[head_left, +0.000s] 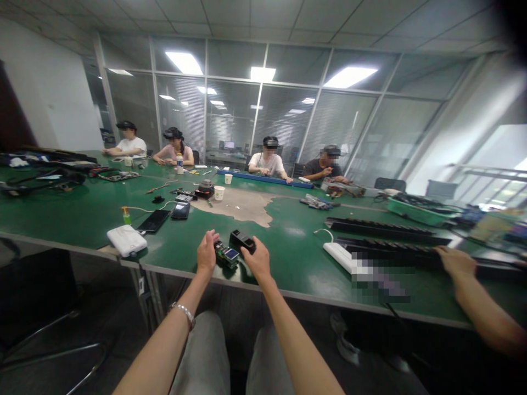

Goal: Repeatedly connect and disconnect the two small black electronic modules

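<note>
Right hand [258, 258] pinching black case [241, 241], roughly 2 o'clock of circuit board [227, 254]. Circuit board near 6 o'clock edge of green surface [294, 258]. Left hand [206, 255] at its 9 o'clock side, can't tell if grip's closed. Case-and-board step imo; next move probably wants circuit board steadied.

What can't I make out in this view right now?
All in the head view:
Small screen on the circuit board: writing too small.
Black case: right end covered by the right hand.
White strip: lower end hidden by pixelation.
Neighbour's arm: cut off by right edge.
</note>
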Motion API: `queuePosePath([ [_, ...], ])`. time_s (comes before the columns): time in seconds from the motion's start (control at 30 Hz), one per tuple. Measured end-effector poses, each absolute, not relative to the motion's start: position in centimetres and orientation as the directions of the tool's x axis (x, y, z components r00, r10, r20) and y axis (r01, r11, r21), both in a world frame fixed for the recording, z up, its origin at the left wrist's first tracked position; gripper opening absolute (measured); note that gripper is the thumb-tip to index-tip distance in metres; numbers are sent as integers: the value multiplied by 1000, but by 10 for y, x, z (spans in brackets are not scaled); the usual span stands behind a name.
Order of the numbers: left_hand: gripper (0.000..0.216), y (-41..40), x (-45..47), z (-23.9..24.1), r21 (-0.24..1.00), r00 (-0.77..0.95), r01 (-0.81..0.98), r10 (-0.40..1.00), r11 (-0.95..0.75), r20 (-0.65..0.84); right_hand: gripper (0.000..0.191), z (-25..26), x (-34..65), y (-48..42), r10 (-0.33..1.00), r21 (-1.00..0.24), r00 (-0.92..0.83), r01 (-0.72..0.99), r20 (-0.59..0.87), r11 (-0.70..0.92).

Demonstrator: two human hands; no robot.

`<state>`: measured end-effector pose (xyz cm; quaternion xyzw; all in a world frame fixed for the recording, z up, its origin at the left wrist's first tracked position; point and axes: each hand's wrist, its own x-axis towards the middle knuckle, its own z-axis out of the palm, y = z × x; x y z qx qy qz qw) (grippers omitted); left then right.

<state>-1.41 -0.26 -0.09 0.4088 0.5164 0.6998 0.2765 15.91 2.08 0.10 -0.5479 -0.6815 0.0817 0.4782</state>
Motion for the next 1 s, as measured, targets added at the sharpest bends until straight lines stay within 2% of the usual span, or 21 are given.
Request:
queuePosePath([
  [0.13,67,-8,-13,2,943,-444,92,835,-319,326,55,-1,161,19,823,-629,56,675,565,386],
  [0.27,65,-9,-12,2,937,-405,105,847,-332,345,47,3,164,17,855,-708,81,603,512,367],
  [0.37,66,-5,-13,0,937,-427,78,838,-341,340,44,15,161,10,872,-788,133,507,471,349],
  [0.47,69,-1,-14,-2,943,-488,26,819,-332,302,47,29,153,-2,883,-830,113,413,455,375],
  [0.67,71,2,-15,-5,941,-532,-21,801,-339,276,47,41,136,-26,866,-804,27,387,498,451],
  [1.0,73,-4,-17,1,938,-557,146,757,-315,341,47,34,133,-42,833,-693,-35,538,551,481],
])
